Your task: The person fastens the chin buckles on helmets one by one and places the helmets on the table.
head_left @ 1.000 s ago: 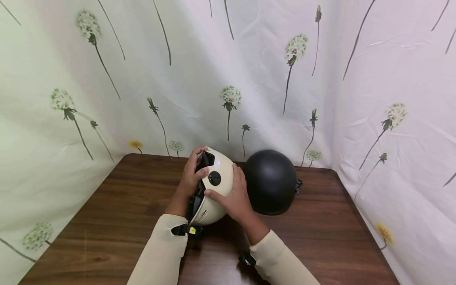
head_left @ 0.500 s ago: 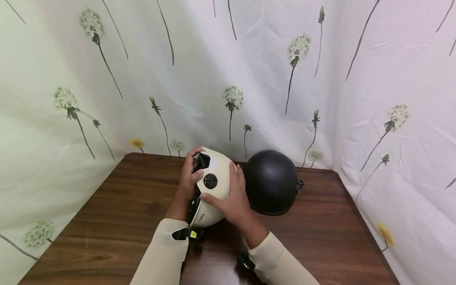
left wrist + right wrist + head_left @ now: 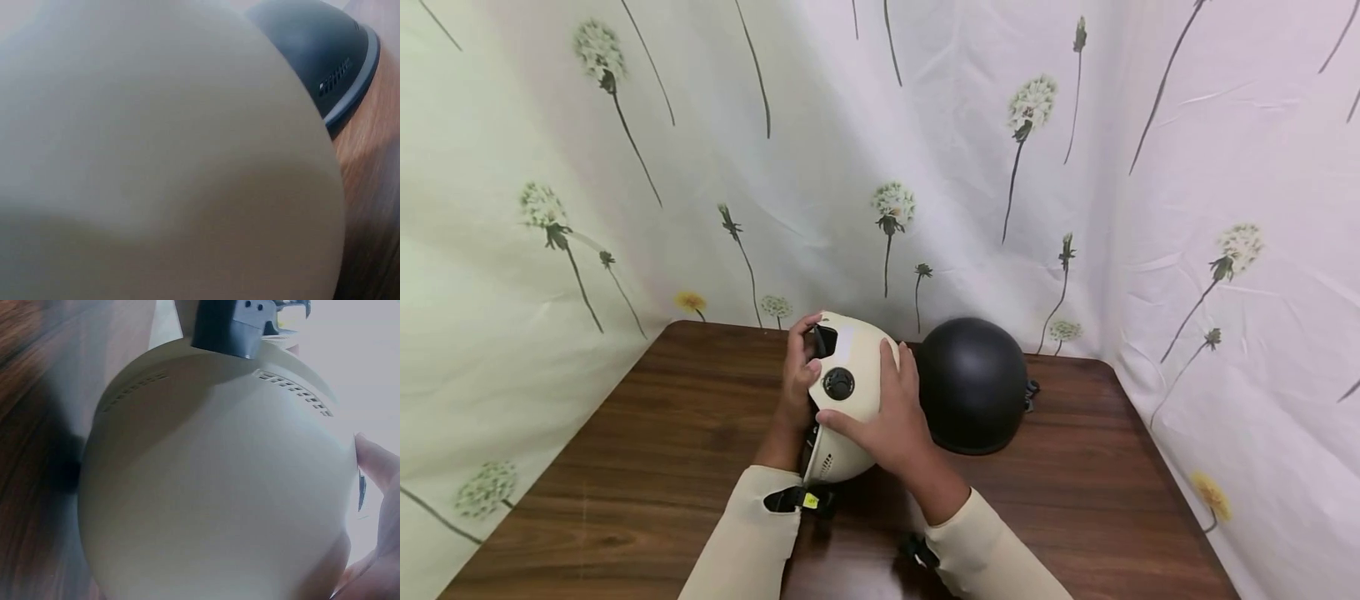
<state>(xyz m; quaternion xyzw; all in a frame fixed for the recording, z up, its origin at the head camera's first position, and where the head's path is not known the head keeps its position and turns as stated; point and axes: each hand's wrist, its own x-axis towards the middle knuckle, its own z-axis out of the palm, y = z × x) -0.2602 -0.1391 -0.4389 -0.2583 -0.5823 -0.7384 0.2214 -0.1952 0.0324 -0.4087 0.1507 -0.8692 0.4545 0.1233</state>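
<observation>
two helmets show. one is a smooth, rounded cream hard-shell helmet (image 3: pixel 865 358), held tipped above the near middle of a single dark-brown wood-grain table (image 3: pixel 700 400), its hollow side turned left; whether its lower edge touches the wood i cannot tell. two bare hands grip it: the left hand (image 3: pixel 797 375) clasps the rim, thumb beside the one round black dial (image 3: pixel 838 384), while the right hand (image 3: pixel 897 417) curves over the shell, thumb near the edge below that dial. two rows of small vent slots (image 3: pixel 294 392) mark the shell in the right wrist view.

just to the right, one matte black domed helmet (image 3: pixel 973 383) sits dome up on the table, with one dark strap piece (image 3: pixel 1032 394) at its right edge. two cream fabric sleeves (image 3: pixel 741 533) cover the forearms. white cloth (image 3: pixel 820 208) printed with dandelions rises behind; two yellow blooms (image 3: pixel 690 301) appear on it.
</observation>
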